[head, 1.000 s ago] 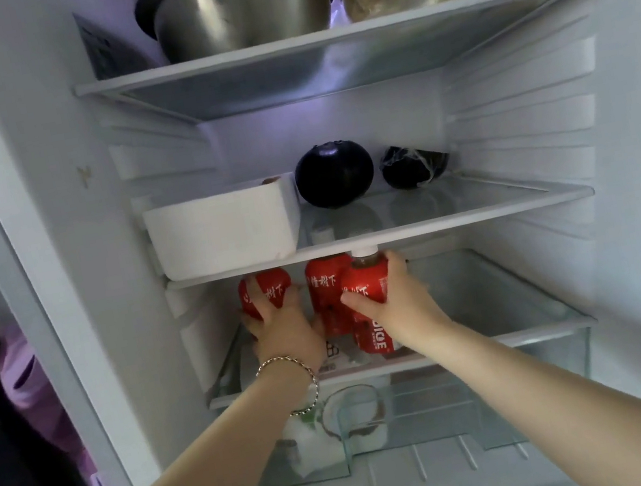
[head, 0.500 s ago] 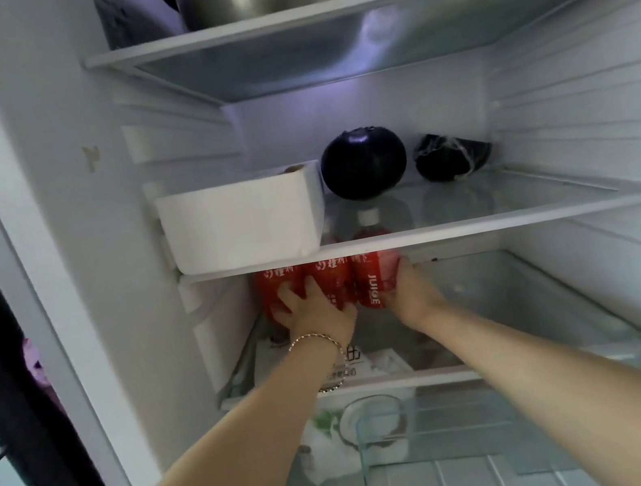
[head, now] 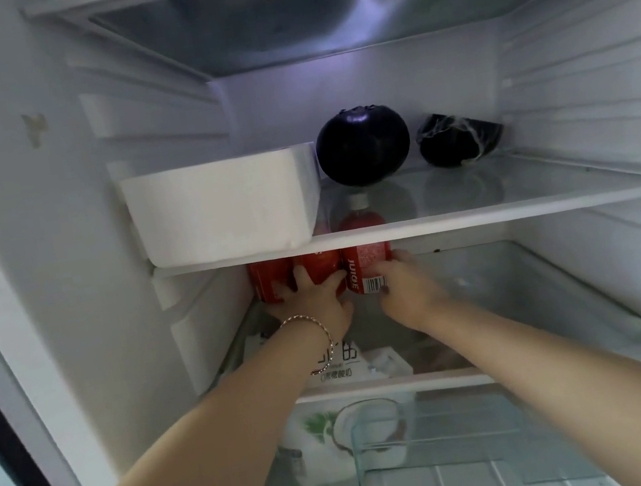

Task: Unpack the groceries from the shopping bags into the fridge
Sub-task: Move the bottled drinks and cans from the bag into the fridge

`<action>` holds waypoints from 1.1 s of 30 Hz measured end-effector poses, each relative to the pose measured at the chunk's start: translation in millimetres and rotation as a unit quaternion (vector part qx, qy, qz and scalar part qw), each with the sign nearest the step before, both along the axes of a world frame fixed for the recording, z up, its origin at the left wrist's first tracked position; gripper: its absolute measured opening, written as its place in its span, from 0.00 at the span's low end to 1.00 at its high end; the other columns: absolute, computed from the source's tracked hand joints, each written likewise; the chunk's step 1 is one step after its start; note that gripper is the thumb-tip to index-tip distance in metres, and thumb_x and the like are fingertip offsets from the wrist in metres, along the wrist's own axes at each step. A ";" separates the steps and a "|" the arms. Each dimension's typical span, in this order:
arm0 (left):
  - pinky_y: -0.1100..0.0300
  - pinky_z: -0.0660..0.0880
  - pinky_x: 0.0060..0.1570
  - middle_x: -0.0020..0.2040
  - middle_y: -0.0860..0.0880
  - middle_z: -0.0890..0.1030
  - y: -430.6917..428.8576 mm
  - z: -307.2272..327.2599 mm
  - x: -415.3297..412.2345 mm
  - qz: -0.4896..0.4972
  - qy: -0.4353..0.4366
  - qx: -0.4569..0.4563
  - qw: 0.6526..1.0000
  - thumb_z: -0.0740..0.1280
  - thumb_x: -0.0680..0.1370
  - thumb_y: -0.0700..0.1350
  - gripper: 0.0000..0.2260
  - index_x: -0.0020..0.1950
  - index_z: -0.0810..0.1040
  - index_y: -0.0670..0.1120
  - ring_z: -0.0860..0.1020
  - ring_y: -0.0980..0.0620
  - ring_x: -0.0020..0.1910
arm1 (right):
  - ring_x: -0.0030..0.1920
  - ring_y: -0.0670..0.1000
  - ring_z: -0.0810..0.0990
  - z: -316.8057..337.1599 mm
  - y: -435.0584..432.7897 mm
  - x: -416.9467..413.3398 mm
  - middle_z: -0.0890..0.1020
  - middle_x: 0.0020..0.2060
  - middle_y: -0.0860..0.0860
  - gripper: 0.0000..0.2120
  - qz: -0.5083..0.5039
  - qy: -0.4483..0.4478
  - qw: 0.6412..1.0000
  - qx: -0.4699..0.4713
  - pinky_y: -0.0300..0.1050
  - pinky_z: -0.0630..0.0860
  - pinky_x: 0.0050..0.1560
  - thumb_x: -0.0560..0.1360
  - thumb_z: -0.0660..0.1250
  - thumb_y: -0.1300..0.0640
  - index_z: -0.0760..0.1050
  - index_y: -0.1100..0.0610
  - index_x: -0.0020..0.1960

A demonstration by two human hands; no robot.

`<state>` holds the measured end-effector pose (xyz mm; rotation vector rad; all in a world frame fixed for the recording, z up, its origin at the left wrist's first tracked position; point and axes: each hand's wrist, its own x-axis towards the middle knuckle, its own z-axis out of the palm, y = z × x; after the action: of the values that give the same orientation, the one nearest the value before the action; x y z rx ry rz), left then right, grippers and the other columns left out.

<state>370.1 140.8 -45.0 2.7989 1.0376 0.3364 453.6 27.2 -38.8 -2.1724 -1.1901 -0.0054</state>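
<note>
Evidently crowding them together mid-frame, the left hand (head: 314, 301) presses flat on two red plastic juice bottles (head: 271, 279); the right hand (head: 405, 285) clasps a third bottle (head: 369, 262)

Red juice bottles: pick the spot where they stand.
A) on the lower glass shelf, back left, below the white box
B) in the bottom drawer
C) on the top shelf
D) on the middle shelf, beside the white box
A: the red juice bottles stand at the back left of the lower glass shelf, under the shelf that bears the white box, with the left hand and right hand on them.
</note>
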 end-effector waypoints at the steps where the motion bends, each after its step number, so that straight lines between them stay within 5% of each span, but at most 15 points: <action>1: 0.36 0.53 0.69 0.74 0.43 0.50 4.7 -2.7 3.0 -0.002 0.008 -0.017 1.000 0.55 0.79 0.57 0.21 0.71 0.56 0.67 0.49 0.31 0.72 | 0.68 0.56 0.67 -1.7 3.1 1.3 0.63 0.70 0.55 0.22 0.005 -0.007 1.000 -0.003 0.43 0.60 0.70 0.75 0.61 0.68 0.71 0.56 0.68; 4: 0.40 0.49 0.72 0.76 0.44 0.50 24.4 -10.0 6.4 -0.025 0.004 -0.062 0.998 0.55 0.79 0.58 0.23 0.72 0.52 0.70 0.45 0.34 0.74 | 0.70 0.57 0.66 -5.0 11.3 8.8 0.58 0.75 0.53 0.25 0.006 -0.023 0.999 -0.037 0.43 0.62 0.69 0.76 0.59 0.68 0.65 0.56 0.72; 8: 0.46 0.54 0.73 0.75 0.43 0.57 45.6 -7.0 7.6 -0.027 -0.002 -0.034 0.999 0.56 0.78 0.57 0.25 0.73 0.50 0.67 0.52 0.38 0.74 | 0.71 0.58 0.65 0.7 26.7 21.4 0.58 0.75 0.54 0.28 -0.014 -0.005 0.997 -0.072 0.45 0.61 0.71 0.77 0.57 0.67 0.58 0.55 0.75; 14: 0.46 0.43 0.74 0.77 0.44 0.52 56.7 -5.3 10.1 -0.049 0.029 -0.007 0.998 0.58 0.78 0.55 0.30 0.75 0.44 0.63 0.45 0.39 0.75 | 0.68 0.58 0.68 5.4 32.2 26.6 0.68 0.69 0.58 0.22 -0.043 0.002 0.993 -0.105 0.47 0.65 0.69 0.78 0.57 0.66 0.65 0.60 0.72; 18: 0.50 0.48 0.74 0.78 0.45 0.50 52.3 3.7 9.6 -0.061 0.059 -0.017 0.996 0.56 0.79 0.57 0.29 0.76 0.44 0.61 0.50 0.42 0.76 | 0.66 0.57 0.71 5.6 19.7 21.7 0.72 0.67 0.59 0.19 -0.038 0.020 0.991 -0.129 0.45 0.66 0.66 0.78 0.56 0.65 0.69 0.61 0.69; 21: 0.52 0.62 0.69 0.74 0.43 0.62 40.0 11.3 8.9 -0.044 0.057 -0.048 0.996 0.55 0.79 0.58 0.26 0.75 0.59 0.51 0.63 0.43 0.71 | 0.64 0.56 0.73 7.3 9.1 9.5 0.75 0.64 0.57 0.17 -0.007 0.019 0.987 -0.157 0.43 0.67 0.63 0.78 0.56 0.65 0.74 0.60 0.65; 24: 0.55 0.73 0.56 0.57 0.43 0.78 26.9 18.8 1.0 -0.019 0.037 -0.056 0.998 0.57 0.79 0.56 0.20 0.59 0.77 0.42 0.77 0.45 0.54 | 0.58 0.55 0.77 9.7 -3.5 0.6 0.79 0.56 0.56 0.13 0.002 0.017 0.987 -0.162 0.42 0.71 0.55 0.78 0.57 0.63 0.78 0.61 0.56; 30: 0.54 0.76 0.51 0.48 0.45 0.80 -10.0 27.2 -41.3 -0.035 -0.007 0.021 0.999 0.61 0.76 0.48 0.11 0.49 0.78 0.43 0.78 0.45 0.48 | 0.56 0.53 0.77 26.1 -34.2 -36.7 0.79 0.56 0.52 0.13 0.011 -0.023 0.988 -0.154 0.41 0.71 0.54 0.78 0.59 0.61 0.79 0.57 0.57; 33: 0.55 0.75 0.50 0.53 0.43 0.80 -29.1 34.2 -66.3 -0.027 0.002 0.085 0.996 0.61 0.77 0.49 0.13 0.54 0.77 0.44 0.78 0.43 0.52 | 0.52 0.52 0.79 36.4 -37.1 -59.4 0.81 0.53 0.51 0.11 0.027 -0.059 0.985 -0.160 0.44 0.75 0.54 0.78 0.60 0.60 0.79 0.55 0.56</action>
<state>303.8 111.6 -10.8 2.9726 0.9746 0.4313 394.2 -9.9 -2.4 -2.4443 -1.3972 0.0872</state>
